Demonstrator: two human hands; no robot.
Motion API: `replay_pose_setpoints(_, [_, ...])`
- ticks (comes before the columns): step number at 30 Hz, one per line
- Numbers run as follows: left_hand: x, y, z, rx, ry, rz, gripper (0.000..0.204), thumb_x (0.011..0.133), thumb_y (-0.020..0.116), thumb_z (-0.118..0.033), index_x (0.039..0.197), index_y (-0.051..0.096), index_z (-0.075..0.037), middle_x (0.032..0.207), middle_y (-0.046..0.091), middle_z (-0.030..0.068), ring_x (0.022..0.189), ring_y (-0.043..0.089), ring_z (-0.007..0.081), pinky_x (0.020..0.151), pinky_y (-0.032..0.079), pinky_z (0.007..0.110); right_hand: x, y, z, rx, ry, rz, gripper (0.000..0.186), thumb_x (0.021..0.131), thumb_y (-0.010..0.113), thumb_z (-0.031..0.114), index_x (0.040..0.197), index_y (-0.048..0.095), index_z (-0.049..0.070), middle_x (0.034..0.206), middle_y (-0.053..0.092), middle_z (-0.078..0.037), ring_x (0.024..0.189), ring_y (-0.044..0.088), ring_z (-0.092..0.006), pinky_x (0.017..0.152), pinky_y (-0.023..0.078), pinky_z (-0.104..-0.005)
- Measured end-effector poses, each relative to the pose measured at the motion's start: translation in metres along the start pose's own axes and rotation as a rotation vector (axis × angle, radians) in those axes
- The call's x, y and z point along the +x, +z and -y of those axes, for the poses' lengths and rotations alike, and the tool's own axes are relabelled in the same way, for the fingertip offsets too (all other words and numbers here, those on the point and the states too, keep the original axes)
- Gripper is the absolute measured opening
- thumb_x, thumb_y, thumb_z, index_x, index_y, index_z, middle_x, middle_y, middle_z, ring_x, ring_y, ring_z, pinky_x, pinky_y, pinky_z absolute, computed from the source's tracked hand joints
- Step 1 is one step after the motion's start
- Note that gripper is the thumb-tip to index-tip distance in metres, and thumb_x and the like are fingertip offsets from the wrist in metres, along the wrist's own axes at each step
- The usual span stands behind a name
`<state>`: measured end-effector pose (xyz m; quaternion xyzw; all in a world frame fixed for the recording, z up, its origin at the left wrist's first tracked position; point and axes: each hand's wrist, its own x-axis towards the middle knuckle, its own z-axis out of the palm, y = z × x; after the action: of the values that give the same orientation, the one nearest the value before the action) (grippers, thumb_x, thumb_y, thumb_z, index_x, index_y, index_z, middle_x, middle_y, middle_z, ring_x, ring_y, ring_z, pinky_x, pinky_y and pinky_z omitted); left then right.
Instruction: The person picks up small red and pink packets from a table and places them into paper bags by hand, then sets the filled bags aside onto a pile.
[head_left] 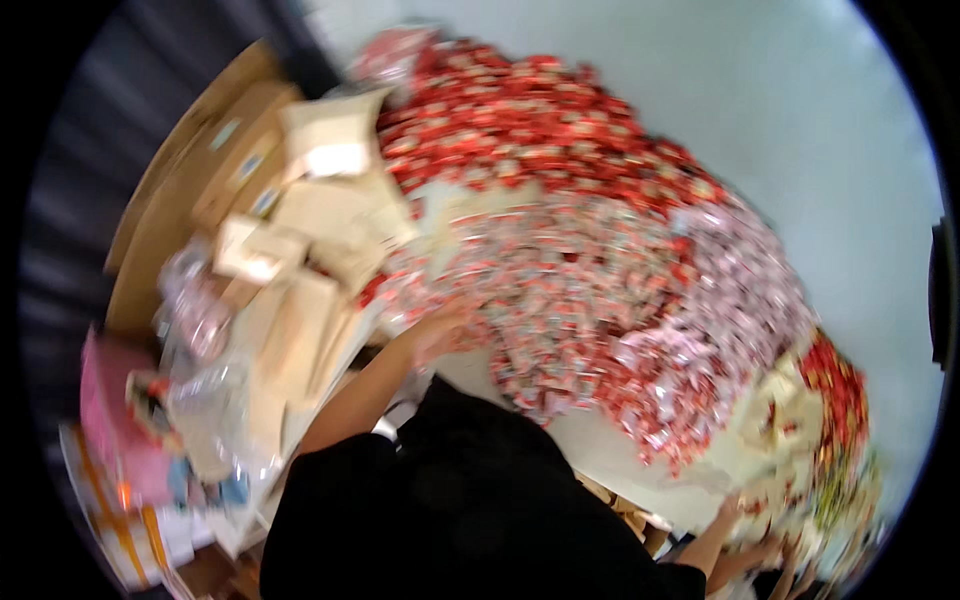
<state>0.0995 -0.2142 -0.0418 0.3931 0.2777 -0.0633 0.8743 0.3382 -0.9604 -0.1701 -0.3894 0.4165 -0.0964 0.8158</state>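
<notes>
The picture is blurred by motion. A large heap of small red and white wrapped packets (590,250) covers a white table (600,450). My left hand (440,332) reaches out from a black sleeve and rests on the near edge of the heap; blur hides whether it holds a packet. My right hand (738,530) is low at the right, beside a smaller pile of yellow, red and green packets (820,440). Its fingers are too blurred to read.
Stacked brown cardboard boxes (300,230) stand left of the heap, with clear plastic bags (205,380) and a pink box (110,420) nearer me. A pale floor (780,110) lies beyond the table. My black top (450,510) fills the lower middle.
</notes>
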Motion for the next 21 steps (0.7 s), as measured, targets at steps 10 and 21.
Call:
replay_pose_setpoints(10, [-0.012, -0.152, -0.092, 0.083, 0.426, -0.869, 0.039, 0.074, 0.061, -0.013, 0.109, 0.047, -0.006, 0.094, 0.057, 0.0063, 0.082, 0.059, 0.0165, 0.069, 0.05, 0.029, 0.048, 0.029, -0.038, -0.003, 0.354, 0.112, 0.027, 0.08, 0.046, 0.015, 0.094, 0.052, -0.007, 0.067, 0.054, -0.01, 0.052, 0.049, -0.0169, 0.049, 0.046, -0.0271])
replay_pose_setpoints(21, [0.041, -0.285, -0.234, 0.052, 0.654, -1.279, 0.034, 0.072, 0.052, 0.002, 0.106, 0.046, -0.002, 0.086, 0.056, 0.0081, 0.06, 0.058, 0.0137, 0.05, 0.051, 0.024, -0.235, 0.086, -0.176, -0.346, 0.24, 0.023, 0.011, 0.082, 0.054, 0.018, 0.088, 0.051, 0.01, 0.088, 0.058, -0.002, 0.072, 0.055, -0.0123, 0.055, 0.046, -0.0231])
